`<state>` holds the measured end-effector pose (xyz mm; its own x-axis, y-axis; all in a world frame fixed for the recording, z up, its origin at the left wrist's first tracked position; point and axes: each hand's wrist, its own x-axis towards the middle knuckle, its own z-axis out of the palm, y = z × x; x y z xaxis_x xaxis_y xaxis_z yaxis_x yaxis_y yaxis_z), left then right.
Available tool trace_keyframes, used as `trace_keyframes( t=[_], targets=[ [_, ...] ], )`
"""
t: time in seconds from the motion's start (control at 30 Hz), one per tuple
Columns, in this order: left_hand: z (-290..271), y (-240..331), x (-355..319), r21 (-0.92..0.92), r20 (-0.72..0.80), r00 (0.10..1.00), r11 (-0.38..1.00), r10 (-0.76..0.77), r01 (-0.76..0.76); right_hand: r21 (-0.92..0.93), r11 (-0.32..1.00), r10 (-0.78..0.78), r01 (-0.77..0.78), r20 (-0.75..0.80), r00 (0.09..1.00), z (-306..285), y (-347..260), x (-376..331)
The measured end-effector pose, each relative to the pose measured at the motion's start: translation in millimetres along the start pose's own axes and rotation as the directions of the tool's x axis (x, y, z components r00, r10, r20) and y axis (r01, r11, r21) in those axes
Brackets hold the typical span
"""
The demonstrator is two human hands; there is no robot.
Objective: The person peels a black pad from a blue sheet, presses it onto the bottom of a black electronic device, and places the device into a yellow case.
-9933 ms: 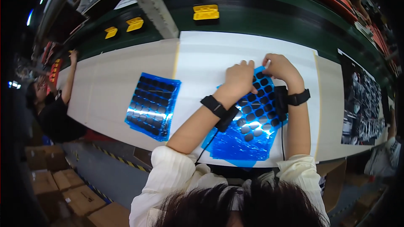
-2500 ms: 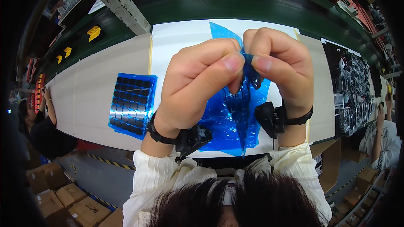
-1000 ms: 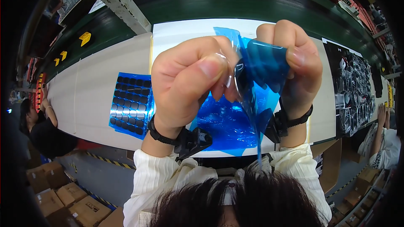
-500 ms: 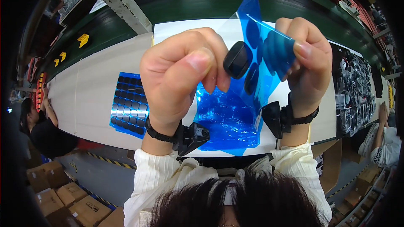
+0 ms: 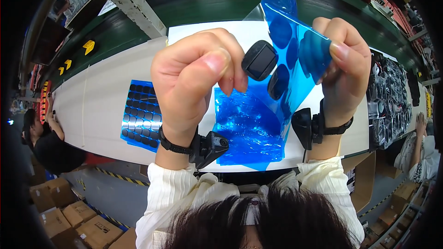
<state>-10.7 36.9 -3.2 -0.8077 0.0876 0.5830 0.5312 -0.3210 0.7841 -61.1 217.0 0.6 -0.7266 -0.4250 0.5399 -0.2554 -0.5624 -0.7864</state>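
While both hands are raised close to the camera, I note brown cardboard boxes point(image 5: 78, 212) stacked on the floor at lower left and small yellow tags point(image 5: 88, 46) lying on the dark green belt point(image 5: 194, 4) beyond the bench. A tray of dark glossy parts point(image 5: 387, 101) sits at the right end of the white bench point(image 5: 106, 92). A second blue sheet carrying rows of black pads point(image 5: 140, 115) lies flat on the bench to the left. Another person in dark clothing point(image 5: 44, 138) works at the far left. My left hand point(image 5: 194, 78) is pinched shut on a black rounded-square pad point(image 5: 260, 60), thumb and fingertips closed on its edge. My right hand point(image 5: 344, 74) is clamped on the upper part of the blue film sheet point(image 5: 258, 124), which hangs between the hands with its lower part near the bench. Both wrists carry black strapped devices.
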Motion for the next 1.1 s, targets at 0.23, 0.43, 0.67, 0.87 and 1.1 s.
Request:
trace_keyframes(
  t=[0.23,0.43,0.67,0.87,1.1],
  targets=[
    [-1.6,-0.8,1.9,0.047,-0.002,1.0,0.999,0.02,-0.02,0.006,1.0,-0.013,0.013,0.003,1.0,0.0,-0.7,-0.2],
    [-4.1,-5.2,4.4,0.09,0.005,0.997,0.993,0.079,-0.079,-0.137,0.99,0.002,-0.021,-0.14,0.99,13.8,-4.9,-1.6],
    [-3.3,-5.5,4.3,0.086,0.01,0.997,0.993,0.075,-0.076,-0.129,0.992,-0.019,0.004,-0.112,0.993,12.3,-5.5,-2.0],
    [-3.0,-3.8,4.2,0.081,0.006,0.999,0.995,0.051,-0.051,-0.147,0.988,-0.059,0.041,-0.123,0.991,13.1,-3.7,-3.1],
    [-3.6,-8.0,4.1,0.091,0.008,0.998,0.994,0.065,-0.066,-0.178,0.976,-0.142,0.128,-0.068,0.987,15.2,-8.0,-6.5]
  ],
)
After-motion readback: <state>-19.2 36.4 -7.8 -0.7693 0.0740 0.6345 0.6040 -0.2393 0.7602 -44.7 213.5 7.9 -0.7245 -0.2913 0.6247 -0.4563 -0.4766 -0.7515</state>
